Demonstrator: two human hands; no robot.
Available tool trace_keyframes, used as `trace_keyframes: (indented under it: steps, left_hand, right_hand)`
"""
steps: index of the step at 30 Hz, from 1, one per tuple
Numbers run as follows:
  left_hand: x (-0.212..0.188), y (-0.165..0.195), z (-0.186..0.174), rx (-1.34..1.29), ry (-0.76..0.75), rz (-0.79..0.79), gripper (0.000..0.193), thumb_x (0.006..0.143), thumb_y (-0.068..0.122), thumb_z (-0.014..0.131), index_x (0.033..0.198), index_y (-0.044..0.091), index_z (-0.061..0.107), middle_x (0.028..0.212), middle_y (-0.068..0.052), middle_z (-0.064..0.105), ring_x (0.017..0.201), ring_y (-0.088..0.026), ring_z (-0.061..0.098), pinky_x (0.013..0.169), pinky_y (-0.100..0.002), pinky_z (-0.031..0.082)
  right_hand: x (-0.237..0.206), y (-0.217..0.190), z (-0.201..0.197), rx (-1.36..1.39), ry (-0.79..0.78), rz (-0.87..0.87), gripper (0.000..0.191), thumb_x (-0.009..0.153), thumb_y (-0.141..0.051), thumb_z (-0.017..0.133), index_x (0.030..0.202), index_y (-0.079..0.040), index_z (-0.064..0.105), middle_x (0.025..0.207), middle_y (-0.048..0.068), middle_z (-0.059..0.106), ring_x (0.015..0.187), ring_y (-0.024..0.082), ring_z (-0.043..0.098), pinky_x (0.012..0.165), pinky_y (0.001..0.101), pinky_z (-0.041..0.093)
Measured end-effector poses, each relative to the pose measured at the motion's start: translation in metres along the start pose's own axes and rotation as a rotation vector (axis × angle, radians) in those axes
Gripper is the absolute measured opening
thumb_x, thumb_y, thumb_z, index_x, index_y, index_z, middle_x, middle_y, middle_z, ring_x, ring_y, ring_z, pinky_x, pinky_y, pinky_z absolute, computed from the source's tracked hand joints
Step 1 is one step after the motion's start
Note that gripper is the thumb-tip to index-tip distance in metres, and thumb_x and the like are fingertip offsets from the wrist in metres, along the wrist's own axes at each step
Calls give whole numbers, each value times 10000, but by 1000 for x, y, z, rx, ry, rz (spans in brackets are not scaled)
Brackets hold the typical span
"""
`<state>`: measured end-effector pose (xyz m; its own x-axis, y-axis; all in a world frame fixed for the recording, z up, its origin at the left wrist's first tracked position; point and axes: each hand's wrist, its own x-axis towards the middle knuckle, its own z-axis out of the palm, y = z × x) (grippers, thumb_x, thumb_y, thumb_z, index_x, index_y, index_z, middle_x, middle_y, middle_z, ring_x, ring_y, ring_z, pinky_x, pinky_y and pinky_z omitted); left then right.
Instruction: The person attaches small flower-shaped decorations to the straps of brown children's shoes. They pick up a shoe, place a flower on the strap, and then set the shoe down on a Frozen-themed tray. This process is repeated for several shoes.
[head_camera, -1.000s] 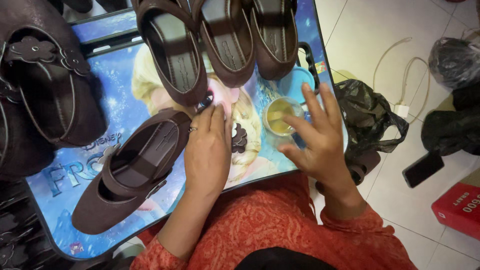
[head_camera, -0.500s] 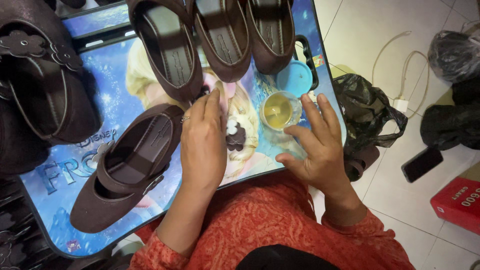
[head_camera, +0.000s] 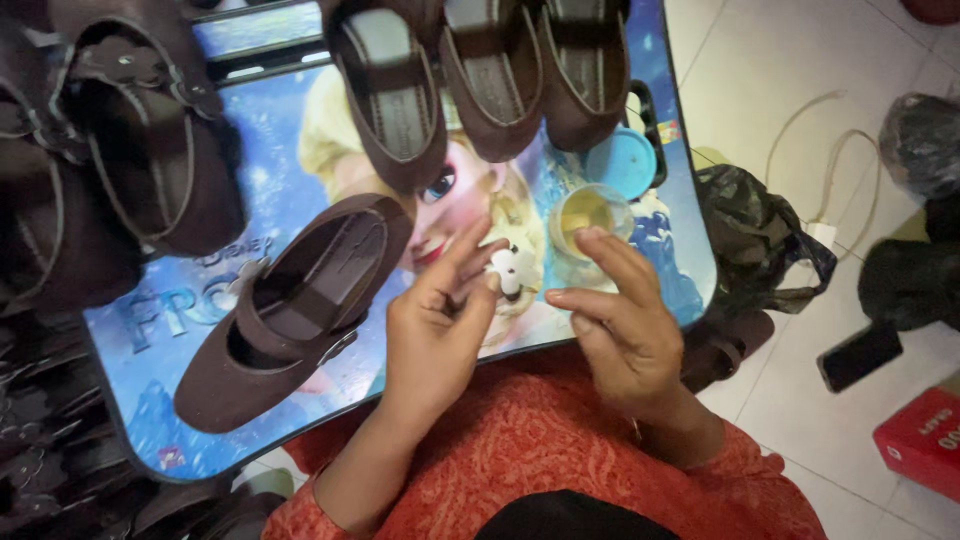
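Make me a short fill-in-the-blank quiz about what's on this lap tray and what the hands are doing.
1. The left hand holds a small ____ flower-shaped piece at its fingertips.
2. The small clear cup beside the right hand holds a ____ liquid.
3. The round lid lying next to that cup is ____.
4. The shoe lying nearest the left hand is ____.

Missing words: white; yellow; blue; brown

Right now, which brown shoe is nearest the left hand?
The brown strap shoe lying alone on the tray, just beside the left hand. The other shoes sit in a row at the tray's far edge or piled off to the side.
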<state>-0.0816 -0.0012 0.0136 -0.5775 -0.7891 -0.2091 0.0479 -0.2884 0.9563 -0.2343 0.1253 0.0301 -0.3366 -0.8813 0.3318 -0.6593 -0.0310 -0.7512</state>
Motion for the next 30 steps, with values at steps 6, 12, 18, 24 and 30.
trace_keyframes:
  steps: [6, 12, 18, 24, 30]
  left_hand:
    - [-21, 4, -17, 111, 21, 43, 517, 969, 10, 640, 1477, 74, 568, 1195, -109, 763, 1096, -75, 680, 903, -236, 551]
    - [-34, 8, -34, 135, 46, 29, 527, 981, 11, 622, 1494, 117, 560, 1180, -100, 783, 963, -47, 660, 857, -222, 561]
    - [-44, 12, -48, 72, 57, 59, 535, 996, -3, 581, 1516, 114, 529, 1231, -98, 761, 978, -34, 678, 857, -216, 577]
    - [-53, 16, -60, 145, 79, 10, 533, 975, 11, 601, 1495, 112, 534, 1192, -96, 777, 946, -37, 709, 824, -226, 605]
    - [-56, 16, -79, 90, 114, 18, 539, 983, 6, 574, 1514, 78, 521, 1202, -108, 775, 897, -46, 654, 837, -244, 591]
  right_hand:
    - [13, -20, 25, -148, -43, -146, 339, 895, 71, 645, 1176, -91, 747, 1489, 192, 550, 1453, 382, 483, 1227, 449, 393]
    - [16, -27, 45, -277, -47, -262, 370, 877, 62, 688, 1208, -94, 747, 1487, 187, 540, 1427, 402, 479, 1200, 462, 408]
    - [13, -31, 55, -314, -70, -372, 345, 885, 42, 715, 1199, -99, 738, 1484, 186, 534, 1419, 402, 478, 1191, 468, 428]
    - [15, -40, 63, -315, -65, -336, 364, 870, 71, 690, 1193, -91, 737, 1480, 198, 536, 1417, 412, 474, 1158, 464, 445]
    - [19, -50, 75, -276, -121, -446, 364, 883, 76, 697, 1204, -91, 739, 1472, 179, 543, 1408, 397, 486, 1164, 462, 464]
